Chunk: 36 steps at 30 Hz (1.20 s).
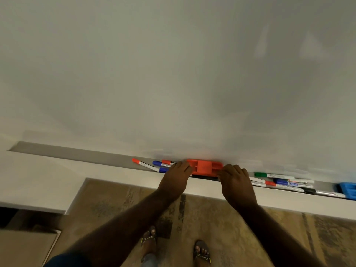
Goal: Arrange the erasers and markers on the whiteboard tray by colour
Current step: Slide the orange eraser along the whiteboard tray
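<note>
A red eraser (204, 166) lies in the grey whiteboard tray (77, 154). My left hand (176, 179) grips its left end and my right hand (236, 182) grips its right end. Left of it lie a red-capped marker (143, 164), a blue-capped marker (159, 163), a second blue-capped one (162, 169) and another red-capped one (167, 162), partly hidden by my left hand. To the right is a pile with a green marker (273, 175), a blue marker (287, 183), a red marker (269, 183) and a black-capped one (309, 190). A blue eraser (347, 190) sits at the far right.
The whiteboard (173, 74) fills the view above the tray. A white ledge (38, 180) runs below the tray. My sandalled feet (201, 251) stand on a patterned brown floor (221, 228). A step or box edge (28, 245) shows at bottom left.
</note>
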{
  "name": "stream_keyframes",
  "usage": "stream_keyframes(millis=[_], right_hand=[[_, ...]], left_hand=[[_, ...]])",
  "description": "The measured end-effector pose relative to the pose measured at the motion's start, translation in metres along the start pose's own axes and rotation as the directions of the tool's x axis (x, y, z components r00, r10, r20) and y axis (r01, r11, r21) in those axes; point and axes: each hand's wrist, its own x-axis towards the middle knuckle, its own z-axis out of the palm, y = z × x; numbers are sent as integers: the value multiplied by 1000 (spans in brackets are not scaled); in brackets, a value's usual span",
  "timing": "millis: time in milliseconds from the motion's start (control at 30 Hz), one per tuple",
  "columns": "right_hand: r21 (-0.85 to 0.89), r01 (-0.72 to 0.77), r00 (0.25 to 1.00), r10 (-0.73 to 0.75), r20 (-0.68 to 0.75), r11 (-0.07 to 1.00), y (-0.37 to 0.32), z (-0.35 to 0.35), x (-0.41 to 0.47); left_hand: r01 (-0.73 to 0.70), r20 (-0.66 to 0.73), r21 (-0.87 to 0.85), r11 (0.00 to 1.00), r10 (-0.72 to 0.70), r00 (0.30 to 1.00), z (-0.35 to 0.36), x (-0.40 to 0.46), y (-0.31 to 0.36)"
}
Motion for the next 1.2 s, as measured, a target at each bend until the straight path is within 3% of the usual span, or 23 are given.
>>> stream_keyframes(millis=[267, 633, 900, 1200], right_hand=[[117, 174, 983, -167, -73, 978, -123, 13, 31], [135, 340, 940, -340, -27, 931, -308, 78, 112], [76, 324, 946, -325, -5, 943, -371, 129, 151], [63, 270, 961, -273, 44, 961, -388, 153, 158]], left_hand=[[112, -119, -66, 991, -119, 986, -56, -72, -109], [310, -115, -54, 949, -315, 942, -87, -164, -290], [354, -46, -9, 935, -354, 934, -101, -172, -361], [314, -7, -14, 949, -315, 949, -80, -169, -394]])
